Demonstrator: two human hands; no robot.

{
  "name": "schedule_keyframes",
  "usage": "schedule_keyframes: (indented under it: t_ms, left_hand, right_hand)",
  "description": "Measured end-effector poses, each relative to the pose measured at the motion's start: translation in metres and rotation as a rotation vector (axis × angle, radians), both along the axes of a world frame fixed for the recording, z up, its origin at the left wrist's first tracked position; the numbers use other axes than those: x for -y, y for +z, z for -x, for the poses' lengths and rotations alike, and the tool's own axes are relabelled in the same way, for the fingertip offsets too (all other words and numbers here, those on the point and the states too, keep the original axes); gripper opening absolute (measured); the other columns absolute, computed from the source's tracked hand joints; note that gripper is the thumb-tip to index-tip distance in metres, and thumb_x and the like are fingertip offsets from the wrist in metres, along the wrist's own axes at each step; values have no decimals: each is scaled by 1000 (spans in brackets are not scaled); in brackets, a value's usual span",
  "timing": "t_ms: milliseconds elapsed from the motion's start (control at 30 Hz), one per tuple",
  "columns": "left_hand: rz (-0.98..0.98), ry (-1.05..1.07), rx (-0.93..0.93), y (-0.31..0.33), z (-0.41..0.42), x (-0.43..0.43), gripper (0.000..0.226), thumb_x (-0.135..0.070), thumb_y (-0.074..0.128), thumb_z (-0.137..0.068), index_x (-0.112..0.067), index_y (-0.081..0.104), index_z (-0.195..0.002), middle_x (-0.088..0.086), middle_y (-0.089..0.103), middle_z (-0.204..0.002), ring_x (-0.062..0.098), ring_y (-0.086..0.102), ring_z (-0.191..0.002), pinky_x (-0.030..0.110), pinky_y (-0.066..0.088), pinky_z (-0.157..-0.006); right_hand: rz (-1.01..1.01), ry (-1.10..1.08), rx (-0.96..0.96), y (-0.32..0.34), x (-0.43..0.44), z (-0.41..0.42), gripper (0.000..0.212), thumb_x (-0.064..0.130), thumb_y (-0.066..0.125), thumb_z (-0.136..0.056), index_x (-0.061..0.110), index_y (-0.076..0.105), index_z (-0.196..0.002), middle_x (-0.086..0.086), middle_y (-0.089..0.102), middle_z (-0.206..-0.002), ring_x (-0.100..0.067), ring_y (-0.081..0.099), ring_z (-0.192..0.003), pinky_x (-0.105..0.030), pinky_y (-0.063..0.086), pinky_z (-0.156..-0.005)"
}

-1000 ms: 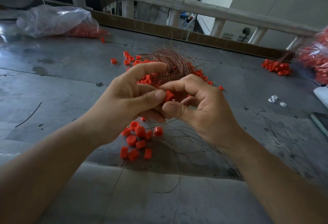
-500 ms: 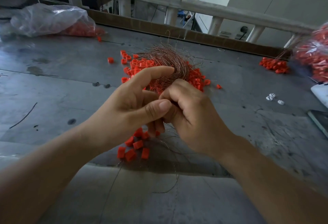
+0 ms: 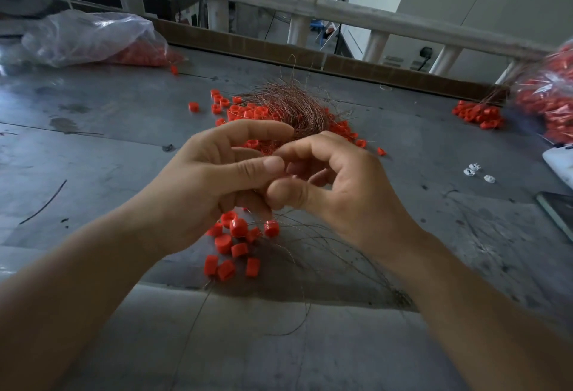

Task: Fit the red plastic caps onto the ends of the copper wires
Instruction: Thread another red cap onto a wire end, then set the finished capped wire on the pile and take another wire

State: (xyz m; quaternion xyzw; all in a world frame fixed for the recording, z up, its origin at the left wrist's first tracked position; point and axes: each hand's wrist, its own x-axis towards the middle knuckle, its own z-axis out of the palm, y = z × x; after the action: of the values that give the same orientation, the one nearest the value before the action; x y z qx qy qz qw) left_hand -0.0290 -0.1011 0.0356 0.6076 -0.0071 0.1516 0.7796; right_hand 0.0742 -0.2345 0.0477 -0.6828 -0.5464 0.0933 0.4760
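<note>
Copper wires [image 3: 291, 105], tangled mid-tabletop [image 3: 108, 130] and trailing beneath both hands: probably light, springy, easily kinked; best pinched near an end. Left hand [image 3: 210, 183] grip clenches fine strands; right hand [image 3: 347, 186] grip curls, contents indeterminable. Red caps [image 3: 238, 229], small and rigid, lie scattered below. No legible writing.

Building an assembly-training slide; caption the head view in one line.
Left hand and right hand meet fingertip to fingertip above loose red caps, copper wire tangle behind, on a grey workbench.
</note>
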Motion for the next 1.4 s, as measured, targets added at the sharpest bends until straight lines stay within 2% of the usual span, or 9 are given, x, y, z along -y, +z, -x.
schedule_keyframes:
  t_ms: [233, 400, 567, 700, 800, 1033, 1167, 1300, 1400]
  left_hand:
    - [143, 27, 81, 5, 1, -4, 35, -16, 64, -59, -13, 72, -94, 10, 69, -70, 15, 64, -56, 20, 53, -50]
    - [112, 90, 87, 6, 1, -8, 33, -19, 67, -58, -14, 73, -90, 6, 68, -67, 14, 63, -54, 19, 51, -48]
    - [-96, 235, 12, 5, 0, -5, 28, -8, 76, -51, -14, 72, -78, 1, 66, -68, 13, 64, -54, 18, 51, -48]
    - [-453, 393, -88, 3, 1, -5, 22, -14, 69, -55, -15, 65, -77, 4, 66, -66, 16, 66, -55, 20, 55, -54]
    - [-652, 433, -136, -1, -1, -4, 30, 3, 74, -62, -24, 65, -74, -1, 68, -73, 13, 65, -58, 16, 55, -61]
    - [-682, 426, -232, -7, -1, -11, 15, -22, 67, -63, -33, 71, -73, -10, 70, -72, 4, 65, -65, 18, 52, -63]
    - [-769, 636, -287, -13, -7, -22, 23, -12, 68, -76, -33, 66, -65, -9, 68, -66, 4, 62, -63, 9, 45, -60]
    - [-940, 743, -355, -17, -13, -27, 17, -10, 64, -82, -24, 68, -91, -10, 64, -87, 4, 56, -77, 16, 39, -69]
    - [-1040, 754, -419, -21, -19, -35, 41, -7, 57, -86, -20, 55, -125, 2, 54, -126, 16, 50, -110, 26, 35, -89]
  right_hand:
    - [53, 30, -58, -2, 1, -8, 19, 10, 68, -78, 28, 62, -75, 20, 60, -63, 7, 57, -64, -7, 42, -60]
    - [-16, -15, -28, 7, 6, -11, 12, 16, 63, -83, 24, 63, -74, 19, 57, -55, 3, 52, -51, -8, 38, -49]
    - [56, -73, 86, 10, 9, -14, 14, 11, 66, -82, 19, 67, -70, 13, 58, -63, 1, 53, -58, -9, 38, -54]
    - [187, -114, 164, 7, 8, -19, 8, 16, 68, -79, 16, 69, -72, 11, 56, -69, 0, 53, -68, -11, 40, -60]
    - [299, -93, 211, 4, 9, -19, 6, 20, 68, -79, 17, 70, -75, 12, 56, -72, -3, 53, -70, -8, 40, -61]
    - [453, -33, 270, -1, 8, -17, 6, 26, 69, -79, 20, 71, -79, 18, 53, -67, 13, 50, -67, -2, 37, -61]
    - [515, -29, 266, 0, 9, -18, 13, 34, 66, -80, 21, 69, -77, 15, 58, -71, 7, 53, -65, -2, 38, -61]
    - [549, -25, 226, 4, 11, -19, 17, 42, 65, -76, 25, 67, -72, 13, 60, -72, 7, 54, -73, -2, 39, -62]
    - [520, -56, 200, 8, 12, -22, 21, 48, 64, -73, 27, 66, -70, 13, 61, -69, 9, 54, -71, -4, 41, -61]
